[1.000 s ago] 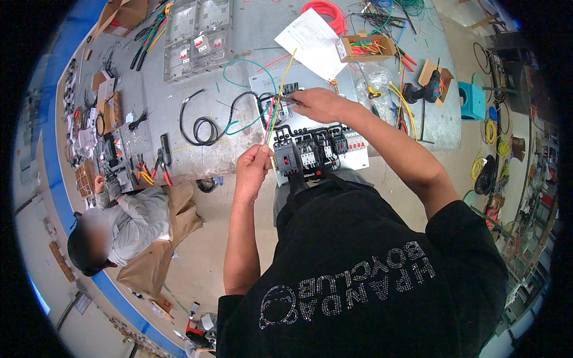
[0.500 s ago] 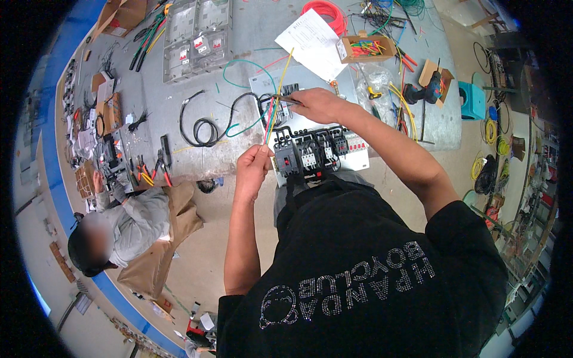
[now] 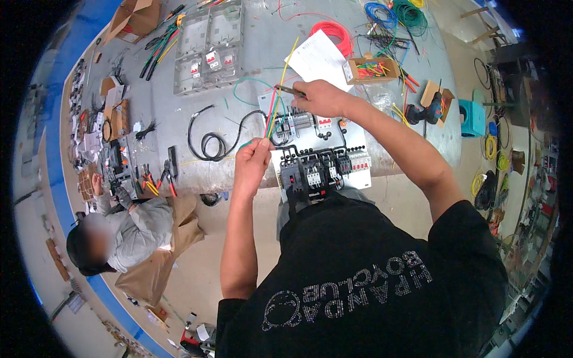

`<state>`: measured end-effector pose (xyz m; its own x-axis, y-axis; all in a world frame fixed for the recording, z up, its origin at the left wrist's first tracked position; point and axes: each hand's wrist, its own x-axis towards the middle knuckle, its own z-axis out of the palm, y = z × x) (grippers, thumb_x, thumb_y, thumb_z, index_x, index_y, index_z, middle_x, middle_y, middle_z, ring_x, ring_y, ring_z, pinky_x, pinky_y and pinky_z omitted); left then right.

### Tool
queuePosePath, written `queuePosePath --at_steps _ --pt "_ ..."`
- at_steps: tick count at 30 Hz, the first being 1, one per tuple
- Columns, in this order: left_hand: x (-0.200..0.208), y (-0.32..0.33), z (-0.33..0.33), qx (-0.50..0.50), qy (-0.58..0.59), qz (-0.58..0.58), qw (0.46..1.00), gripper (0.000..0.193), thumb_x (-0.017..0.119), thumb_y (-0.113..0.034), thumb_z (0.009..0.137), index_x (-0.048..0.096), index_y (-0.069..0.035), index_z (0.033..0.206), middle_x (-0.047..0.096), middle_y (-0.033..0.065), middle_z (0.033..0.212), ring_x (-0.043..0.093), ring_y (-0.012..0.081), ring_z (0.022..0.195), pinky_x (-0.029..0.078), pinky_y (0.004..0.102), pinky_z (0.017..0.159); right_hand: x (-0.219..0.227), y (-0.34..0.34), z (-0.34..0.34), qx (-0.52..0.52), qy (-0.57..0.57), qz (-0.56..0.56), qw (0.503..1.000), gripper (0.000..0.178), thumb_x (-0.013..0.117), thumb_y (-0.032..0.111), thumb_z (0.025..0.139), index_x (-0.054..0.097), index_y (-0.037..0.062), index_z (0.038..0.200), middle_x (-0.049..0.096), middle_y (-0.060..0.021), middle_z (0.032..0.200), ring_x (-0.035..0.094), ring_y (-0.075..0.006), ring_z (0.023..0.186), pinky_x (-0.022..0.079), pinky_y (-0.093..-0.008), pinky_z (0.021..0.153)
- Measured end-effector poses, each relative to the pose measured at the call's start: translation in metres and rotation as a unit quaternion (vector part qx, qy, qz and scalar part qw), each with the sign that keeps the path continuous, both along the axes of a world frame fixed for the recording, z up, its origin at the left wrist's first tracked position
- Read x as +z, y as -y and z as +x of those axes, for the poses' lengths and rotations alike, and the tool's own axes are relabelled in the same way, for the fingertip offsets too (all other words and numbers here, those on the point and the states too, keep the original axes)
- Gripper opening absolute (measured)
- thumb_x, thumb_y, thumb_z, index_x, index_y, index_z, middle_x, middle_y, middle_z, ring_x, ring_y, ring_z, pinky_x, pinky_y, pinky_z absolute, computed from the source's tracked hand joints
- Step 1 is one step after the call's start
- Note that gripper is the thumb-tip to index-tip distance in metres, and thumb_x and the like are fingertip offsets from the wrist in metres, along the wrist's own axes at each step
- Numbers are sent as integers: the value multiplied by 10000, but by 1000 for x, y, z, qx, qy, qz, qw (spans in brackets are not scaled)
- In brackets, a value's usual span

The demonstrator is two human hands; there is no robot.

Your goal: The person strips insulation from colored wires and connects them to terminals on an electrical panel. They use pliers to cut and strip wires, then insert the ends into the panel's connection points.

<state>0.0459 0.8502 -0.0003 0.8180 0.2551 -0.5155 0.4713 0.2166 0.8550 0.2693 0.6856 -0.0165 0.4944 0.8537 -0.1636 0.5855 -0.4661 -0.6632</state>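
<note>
Between the fingers of my left hand (image 3: 253, 160), closed in a pinch, runs a bundle of red, green and yellow wires (image 3: 272, 121). It rises from the fingertips toward the far side of the table. My right hand (image 3: 325, 99) is wrapped round a dark metal hand tool (image 3: 290, 90), perhaps pliers; its grips are hidden in the palm. The tool's tip meets the wires above my left hand. Below both hands lies a metal mounting plate (image 3: 352, 139) with black contactors (image 3: 316, 176), small breakers (image 3: 359, 161) and a terminal row (image 3: 296, 123).
Left of the plate lies a coiled black cable (image 3: 210, 145). Beyond are a clear plastic enclosure (image 3: 209, 51), a paper sheet (image 3: 319, 55), a red wire coil (image 3: 334, 37) and a carton of coloured pieces (image 3: 373, 70). A drill (image 3: 425, 107) stands at right; a seated person (image 3: 131, 232) works at left.
The view has shifted, so the table and plate sit lower in it. My right hand and the tool have moved farther from the plate along the wires. My left hand still pinches the bundle.
</note>
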Motion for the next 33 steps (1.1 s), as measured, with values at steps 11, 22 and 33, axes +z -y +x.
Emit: queuePosePath --at_steps 11,22,33 --pt "-5 -12 41 32 1 -6 999 268 547 -257 1020 637 -66 856 410 -78 611 307 29 517 221 226 465 -39 -28 59 -174 -11 78 981 372 685 413 886 659 44 851 655 -100 698 640 -272 659 504 -404 650" --pt "-29 27 -24 29 -9 -73 997 261 520 -292 1044 640 -72 968 506 -33 647 341 29 489 237 214 439 -15 -9 -101 -239 -388 198 868 237 758 230 878 617 49 823 573 20 692 515 -60 612 419 -248 560" --pt "-42 58 -57 80 -18 -71 994 317 553 -304 1034 705 -31 1090 511 -58 682 381 22 562 291 205 494 -22 8 -130 -250 -382 177 872 296 722 260 899 616 21 760 619 -30 660 562 -98 596 458 -285 563"
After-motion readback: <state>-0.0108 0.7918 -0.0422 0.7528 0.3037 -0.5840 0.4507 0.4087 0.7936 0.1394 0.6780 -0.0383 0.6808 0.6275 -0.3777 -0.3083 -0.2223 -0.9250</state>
